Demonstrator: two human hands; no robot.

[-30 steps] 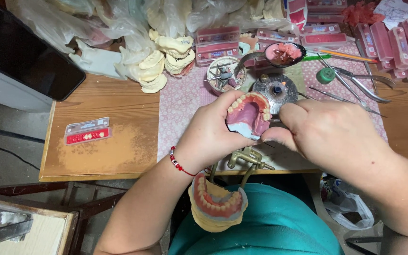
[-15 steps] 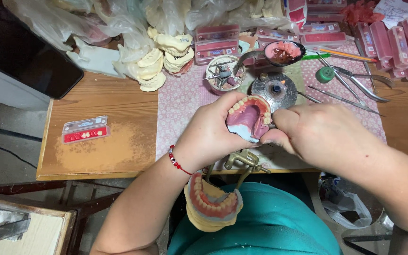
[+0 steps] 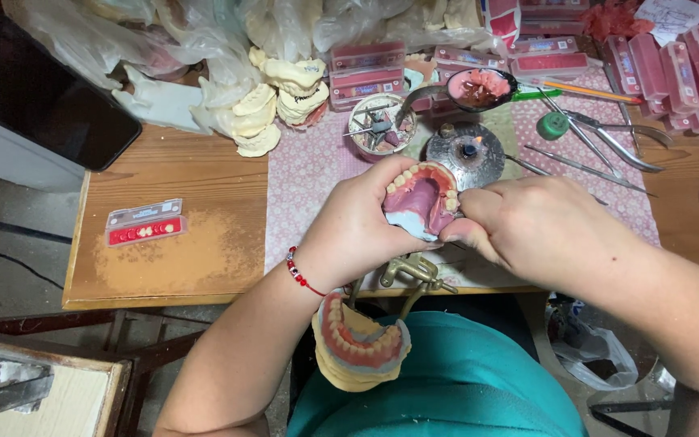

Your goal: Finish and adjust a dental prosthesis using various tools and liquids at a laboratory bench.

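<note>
My left hand [image 3: 357, 231] cups a pink wax denture with a row of white teeth [image 3: 418, 194], held on a pale plaster base above the table edge. My right hand [image 3: 540, 226] presses thumb and fingers against the denture's right side; whether it holds a small tool is hidden. Below them hangs a brass articulator frame [image 3: 414, 275], and its lower cast with pink wax and teeth [image 3: 357, 344] rests near my lap. A red bead bracelet [image 3: 299, 269] circles my left wrist.
On the wooden table [image 3: 180, 259] lie a red card of spare teeth [image 3: 145, 222], plaster casts [image 3: 273, 101], a round metal burner [image 3: 467, 150], a spoon of pink wax [image 3: 479, 87], pliers [image 3: 616, 133] and several red tooth boxes [image 3: 673, 61]. A dark screen [image 3: 34, 89] sits far left.
Both hands and the denture have stayed in place; only small finger shifts on the denture's right side show.
</note>
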